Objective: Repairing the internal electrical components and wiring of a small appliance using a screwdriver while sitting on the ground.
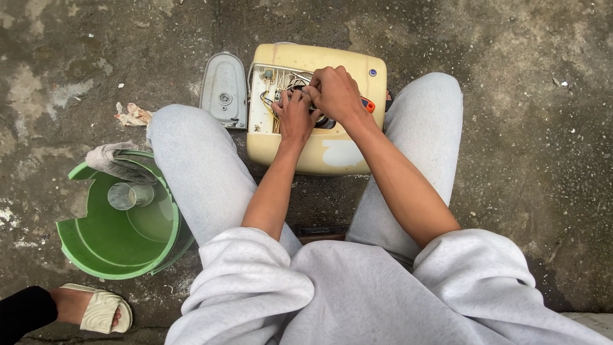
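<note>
Here, upper middle of the frame, my right hand (pixel 335 94) is closed around an orange-handled tool (pixel 367 104), its tip down among the wires (pixel 276 96) of the open cream appliance casing (pixel 332 153) on the concrete floor (pixel 523 160). My left hand (pixel 295 116) presses beside it, fingers curled, holding nothing I can make out. Best to steady the casing and keep the tip square. Count: one casing, one grey cover (pixel 225 91), one green bucket (pixel 96 255), one tool.

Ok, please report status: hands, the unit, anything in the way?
Left hand in the open wiring bay of the cream unit. Right hand closed on an orange-handled tool. Grey cover lies beside, off. Nothing blocks.
</note>
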